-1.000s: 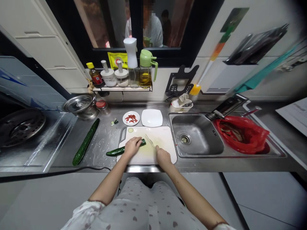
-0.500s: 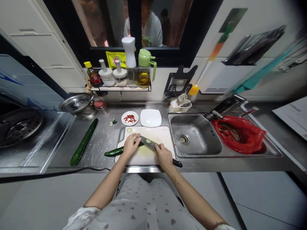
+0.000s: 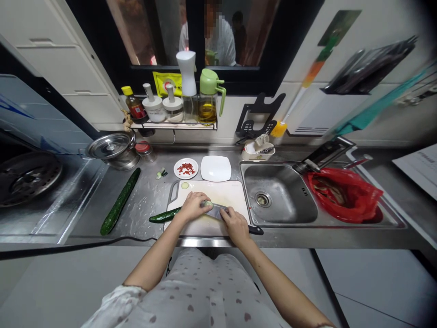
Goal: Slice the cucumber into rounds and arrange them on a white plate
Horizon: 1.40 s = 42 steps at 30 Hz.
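Observation:
A white cutting board (image 3: 230, 193) lies on the steel counter in front of me. My left hand (image 3: 191, 208) presses down on a cucumber (image 3: 164, 215) that sticks out over the board's left edge. My right hand (image 3: 235, 224) grips a knife (image 3: 218, 210) by its black handle. The blade lies almost flat against the cucumber's cut end, close to my left fingers. One cucumber slice (image 3: 185, 185) rests at the board's far left corner.
A whole cucumber (image 3: 120, 201) lies to the left, near a lidded pot (image 3: 111, 149). Behind the board stand a dish of red chilli (image 3: 186, 168) and a white plate (image 3: 215, 167). The sink (image 3: 280, 198) is right, with a red bag (image 3: 344, 195) beside it.
The knife went from upright slicing to lying nearly flat with a slice on the blade, then slid closer to my left fingers. My left hand stayed on the cucumber.

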Each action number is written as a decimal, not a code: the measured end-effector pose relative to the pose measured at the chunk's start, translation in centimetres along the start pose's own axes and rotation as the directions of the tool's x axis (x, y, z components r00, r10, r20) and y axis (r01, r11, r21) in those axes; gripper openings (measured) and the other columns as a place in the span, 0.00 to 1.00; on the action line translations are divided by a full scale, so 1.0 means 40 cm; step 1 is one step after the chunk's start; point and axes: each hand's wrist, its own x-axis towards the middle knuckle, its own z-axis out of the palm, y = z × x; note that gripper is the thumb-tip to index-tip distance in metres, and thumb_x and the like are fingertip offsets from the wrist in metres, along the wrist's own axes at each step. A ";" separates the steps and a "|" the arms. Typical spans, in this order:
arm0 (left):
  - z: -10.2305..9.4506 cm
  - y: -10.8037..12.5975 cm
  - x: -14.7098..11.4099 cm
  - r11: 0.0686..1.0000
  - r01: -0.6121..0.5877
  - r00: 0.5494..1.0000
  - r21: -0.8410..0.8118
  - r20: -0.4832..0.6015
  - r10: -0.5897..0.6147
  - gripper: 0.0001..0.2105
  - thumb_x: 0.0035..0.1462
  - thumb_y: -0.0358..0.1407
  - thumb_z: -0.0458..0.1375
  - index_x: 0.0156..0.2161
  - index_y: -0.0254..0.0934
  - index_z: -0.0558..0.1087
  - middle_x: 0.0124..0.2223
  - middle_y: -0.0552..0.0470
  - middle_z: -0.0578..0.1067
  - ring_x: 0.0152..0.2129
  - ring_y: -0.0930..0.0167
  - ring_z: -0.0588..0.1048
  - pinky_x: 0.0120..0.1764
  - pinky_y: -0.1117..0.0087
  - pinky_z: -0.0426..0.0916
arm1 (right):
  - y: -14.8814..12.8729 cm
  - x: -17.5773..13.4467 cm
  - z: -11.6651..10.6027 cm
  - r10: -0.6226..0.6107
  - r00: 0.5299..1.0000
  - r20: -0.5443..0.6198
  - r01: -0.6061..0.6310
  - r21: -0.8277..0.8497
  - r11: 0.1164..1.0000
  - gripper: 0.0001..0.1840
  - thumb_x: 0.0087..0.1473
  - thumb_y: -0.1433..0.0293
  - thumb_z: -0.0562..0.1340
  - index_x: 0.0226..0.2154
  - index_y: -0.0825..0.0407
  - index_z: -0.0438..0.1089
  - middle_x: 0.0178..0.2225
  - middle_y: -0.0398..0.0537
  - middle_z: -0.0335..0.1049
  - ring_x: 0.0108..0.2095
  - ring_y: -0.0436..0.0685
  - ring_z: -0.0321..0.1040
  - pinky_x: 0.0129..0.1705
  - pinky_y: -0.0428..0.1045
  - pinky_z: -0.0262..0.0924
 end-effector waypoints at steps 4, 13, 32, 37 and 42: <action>0.012 -0.005 0.015 0.991 -0.007 0.998 -0.133 -0.057 -0.001 0.08 0.54 0.40 0.59 0.38 0.40 0.76 0.41 0.50 0.75 0.41 0.68 0.72 0.48 0.67 0.64 | 0.009 -0.001 0.007 0.005 1.000 -0.021 -0.006 -0.026 1.000 0.20 0.62 0.72 0.49 0.54 0.46 0.63 0.48 0.51 0.63 0.39 0.54 0.63 0.41 0.48 0.52; -0.005 -0.096 0.037 0.819 0.488 0.763 -0.301 -0.308 -0.568 0.08 0.54 0.39 0.58 0.37 0.40 0.75 0.33 0.54 0.77 0.29 0.73 0.72 0.35 0.73 0.64 | 0.052 -0.011 0.036 0.094 0.994 -0.061 -0.094 0.004 0.996 0.17 0.59 0.71 0.54 0.51 0.47 0.65 0.44 0.49 0.65 0.37 0.52 0.65 0.37 0.46 0.52; 0.026 -0.238 0.116 0.668 0.731 0.594 -0.139 -0.353 -0.723 0.11 0.53 0.30 0.54 0.42 0.42 0.73 0.35 0.49 0.77 0.36 0.65 0.74 0.40 0.68 0.64 | 0.072 -0.012 0.041 0.211 0.978 -0.008 -0.209 0.101 0.973 0.18 0.58 0.69 0.56 0.51 0.45 0.66 0.43 0.47 0.64 0.34 0.50 0.66 0.33 0.45 0.52; 0.033 -0.242 0.118 0.688 0.721 0.627 -0.080 -0.347 -0.697 0.11 0.55 0.31 0.54 0.43 0.42 0.73 0.38 0.48 0.77 0.37 0.65 0.74 0.41 0.68 0.64 | 0.074 -0.009 0.040 0.215 0.977 0.002 -0.214 0.106 0.971 0.18 0.58 0.69 0.55 0.51 0.45 0.66 0.43 0.47 0.64 0.33 0.50 0.66 0.31 0.45 0.51; 0.040 -0.231 0.111 0.715 0.698 0.677 0.037 -0.361 -0.642 0.12 0.58 0.35 0.52 0.43 0.41 0.75 0.45 0.44 0.74 0.42 0.63 0.71 0.43 0.66 0.64 | 0.066 -0.004 0.031 0.234 0.972 0.009 -0.233 0.123 0.965 0.18 0.58 0.68 0.56 0.51 0.44 0.66 0.43 0.46 0.64 0.33 0.50 0.65 0.31 0.45 0.51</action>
